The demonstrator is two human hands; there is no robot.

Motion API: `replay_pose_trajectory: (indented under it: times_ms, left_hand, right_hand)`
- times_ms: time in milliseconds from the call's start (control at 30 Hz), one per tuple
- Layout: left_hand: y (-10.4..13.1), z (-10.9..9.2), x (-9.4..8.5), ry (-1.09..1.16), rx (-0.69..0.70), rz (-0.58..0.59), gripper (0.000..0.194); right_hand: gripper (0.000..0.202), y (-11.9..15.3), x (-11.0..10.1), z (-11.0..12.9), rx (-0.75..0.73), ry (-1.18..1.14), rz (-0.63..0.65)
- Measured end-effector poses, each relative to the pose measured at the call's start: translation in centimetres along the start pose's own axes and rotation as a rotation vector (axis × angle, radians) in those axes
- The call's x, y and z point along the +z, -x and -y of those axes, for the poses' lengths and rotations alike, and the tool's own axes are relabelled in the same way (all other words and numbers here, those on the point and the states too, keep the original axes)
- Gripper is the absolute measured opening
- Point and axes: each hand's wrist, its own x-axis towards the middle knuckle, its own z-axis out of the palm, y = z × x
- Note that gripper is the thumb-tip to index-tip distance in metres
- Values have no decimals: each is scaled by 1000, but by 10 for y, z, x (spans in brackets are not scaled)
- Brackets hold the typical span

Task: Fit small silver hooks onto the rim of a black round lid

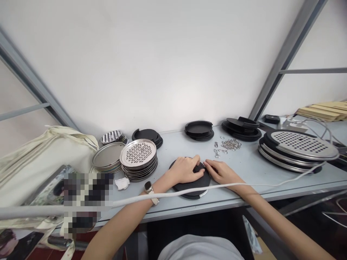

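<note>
On the table's front part lies a round black disc point(187, 187) with a thin silver rim showing at its lower right. My left hand point(187, 169) presses on top of it, fingers bent and gripping it, a watch on the wrist. At the disc's upper right edge, my right hand point(218, 171) is closed in a pinch on a small metal clip point(204, 165), mostly covered by the fingertips. Behind the right hand lies a heap of wire clips point(231, 144), with several loose ones point(217, 153) beside it.
Stacked round grater plates point(139, 155) and plain metal discs point(107, 157) stand left. Black round holders point(199, 130) sit along the wall. Assembled grater discs point(300, 144) are piled right. A white cable point(162, 195) crosses in front of my forearms. A cloth bag point(54, 151) hangs left.
</note>
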Motion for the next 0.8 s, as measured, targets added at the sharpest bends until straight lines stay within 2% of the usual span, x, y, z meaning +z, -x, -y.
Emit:
replay_pose_trajectory:
  times_ms: [100,300,800]
  left_hand:
    - [0,-1,-2,6,23,-6,32]
    - [0,0,0,44,78,-13,27]
    - [-4,10,1,318,34,58,29]
  right_hand:
    - [34,0,1,-1,8,-9,12]
    - [39,0,0,0,41,-25,19]
    - [42,0,1,-1,45,33,24]
